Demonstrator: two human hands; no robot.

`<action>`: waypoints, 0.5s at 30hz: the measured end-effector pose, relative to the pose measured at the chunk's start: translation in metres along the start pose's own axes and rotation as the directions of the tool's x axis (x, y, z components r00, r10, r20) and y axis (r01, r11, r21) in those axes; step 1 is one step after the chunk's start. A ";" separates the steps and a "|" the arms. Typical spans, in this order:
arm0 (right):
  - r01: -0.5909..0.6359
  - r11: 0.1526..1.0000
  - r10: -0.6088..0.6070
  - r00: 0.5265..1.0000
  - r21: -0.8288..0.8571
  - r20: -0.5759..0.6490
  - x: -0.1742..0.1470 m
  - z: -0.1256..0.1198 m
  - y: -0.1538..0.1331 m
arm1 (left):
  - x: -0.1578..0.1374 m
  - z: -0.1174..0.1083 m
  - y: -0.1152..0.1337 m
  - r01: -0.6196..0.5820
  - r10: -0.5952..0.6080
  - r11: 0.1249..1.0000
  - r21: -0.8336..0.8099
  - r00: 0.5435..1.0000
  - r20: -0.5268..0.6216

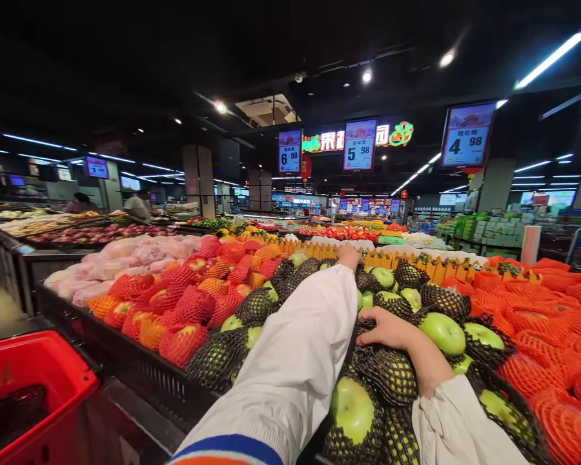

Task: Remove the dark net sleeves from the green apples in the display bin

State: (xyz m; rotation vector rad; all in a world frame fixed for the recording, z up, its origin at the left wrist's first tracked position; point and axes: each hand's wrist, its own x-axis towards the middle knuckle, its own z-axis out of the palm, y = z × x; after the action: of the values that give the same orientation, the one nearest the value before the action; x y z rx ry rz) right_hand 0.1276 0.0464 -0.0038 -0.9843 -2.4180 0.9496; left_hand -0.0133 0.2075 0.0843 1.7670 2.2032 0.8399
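Green apples (353, 410), many in black foam nets, lie heaped in front of me. My left hand (349, 255) is stretched out to the far side of the heap, close to the yellow fence-shaped edging (382, 256). Its fingers are hidden, so I cannot tell what it touches. Nearer to me, my right hand (390, 330) rests among the apples with its fingers curled. Just below it is a black-netted apple (386, 373). Whatever its fingertips grip is hidden in the dark netting. A white sleeve (295, 349) covers much of the middle.
Left of the green apples are red apples (184, 342) in red and orange nets and pink-wrapped fruit (140, 255). Orange-netted fruit (561, 349) fills the right. A red basket (72, 387) stands at lower left. Price signs (359, 145) hang overhead. Two people are far left.
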 end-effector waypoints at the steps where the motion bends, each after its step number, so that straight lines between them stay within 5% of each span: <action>1: 0.007 1.000 -0.007 1.000 0.008 -0.001 0.000 0.000 0.001 | 0.002 0.002 0.002 0.019 -0.020 1.000 0.016 1.000 0.021; 8: -0.017 0.999 0.015 0.999 0.044 0.041 -0.003 -0.001 -0.008 | 0.022 0.021 0.014 0.129 -0.135 0.983 0.129 0.990 0.038; 12: -0.028 0.999 0.026 0.999 0.044 0.045 -0.005 -0.001 -0.014 | 0.024 0.031 0.016 0.018 -0.022 0.992 0.124 0.999 0.035; 15: -0.036 0.998 0.034 0.999 0.043 0.042 -0.005 -0.001 -0.015 | 0.023 0.035 0.016 -0.078 0.063 0.992 0.097 0.988 0.142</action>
State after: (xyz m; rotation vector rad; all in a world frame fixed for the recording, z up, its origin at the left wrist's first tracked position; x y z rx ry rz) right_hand 0.1245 0.0355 0.0071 -1.0046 -2.4103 1.0400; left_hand 0.0106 0.2420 0.0680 1.8986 2.1406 0.6066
